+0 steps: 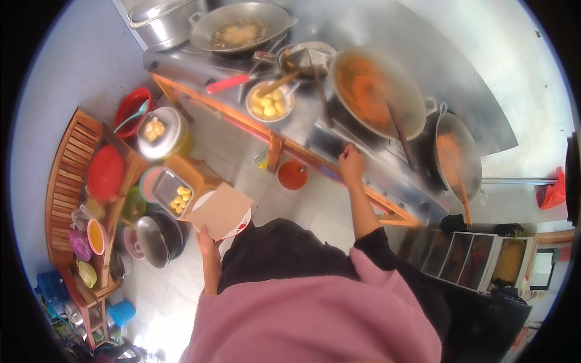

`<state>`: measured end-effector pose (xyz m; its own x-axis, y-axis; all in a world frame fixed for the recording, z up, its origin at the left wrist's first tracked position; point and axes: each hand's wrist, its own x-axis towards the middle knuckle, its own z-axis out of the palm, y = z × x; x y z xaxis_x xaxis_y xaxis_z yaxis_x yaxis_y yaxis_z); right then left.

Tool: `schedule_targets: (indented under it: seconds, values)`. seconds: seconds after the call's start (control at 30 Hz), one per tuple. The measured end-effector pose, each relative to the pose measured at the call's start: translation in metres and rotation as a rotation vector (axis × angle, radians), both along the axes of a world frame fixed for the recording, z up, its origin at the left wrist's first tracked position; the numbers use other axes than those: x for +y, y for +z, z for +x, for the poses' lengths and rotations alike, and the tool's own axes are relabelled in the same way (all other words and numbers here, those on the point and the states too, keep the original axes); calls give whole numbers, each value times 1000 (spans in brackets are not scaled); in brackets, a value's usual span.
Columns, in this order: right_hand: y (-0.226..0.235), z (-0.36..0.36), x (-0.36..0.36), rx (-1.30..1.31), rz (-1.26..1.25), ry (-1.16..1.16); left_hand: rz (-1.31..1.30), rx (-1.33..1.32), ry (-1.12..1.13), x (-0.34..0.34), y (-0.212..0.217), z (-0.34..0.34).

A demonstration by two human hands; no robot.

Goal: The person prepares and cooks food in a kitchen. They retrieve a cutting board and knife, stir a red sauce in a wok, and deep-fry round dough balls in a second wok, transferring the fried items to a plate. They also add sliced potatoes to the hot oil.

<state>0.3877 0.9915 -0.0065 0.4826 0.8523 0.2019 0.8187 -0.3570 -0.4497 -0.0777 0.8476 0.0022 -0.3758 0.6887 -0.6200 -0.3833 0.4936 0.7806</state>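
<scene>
My left hand (209, 242) grips the near edge of a white plate (241, 225) with red marks on its rim. A square of brown paper (219, 207) lies over most of that plate. Curled closed, my right hand (351, 163) is at the front edge of the steel stove counter (376, 158); what its fingers hold, if anything, is hidden. Beyond it stands a large wok (380, 91) of orange-red sauce with a long wooden spatula (399, 134) leaning in it. To its left, a bowl of peeled yellowish eggs or potatoes (268, 107) sits on the counter.
Another sauce wok (458, 151) is at the right, a frying wok (240, 27) at the far left, and a small pan (307, 58) between. A red-handled utensil (228, 83) lies on the counter. Left are a tray (163, 192), a lidded pot (160, 134) and a wooden bench (74, 172).
</scene>
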Motion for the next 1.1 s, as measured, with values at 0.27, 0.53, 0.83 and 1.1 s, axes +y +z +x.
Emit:
schedule_targets:
  seconds: [0.27, 0.53, 0.83, 1.1]
  values:
    - [63, -65, 83, -344, 122, 83, 35, -18, 46, 55, 1, -47]
    - [27, -91, 155, 10, 87, -152, 98, -30, 42, 119, 7, -91]
    - [67, -153, 157, 356, 481, -210, 54, -76, -7, 187, 2, -132]
    - [215, -145, 262, -231, 210, 53, 119, -106, -68, 247, 22, -134]
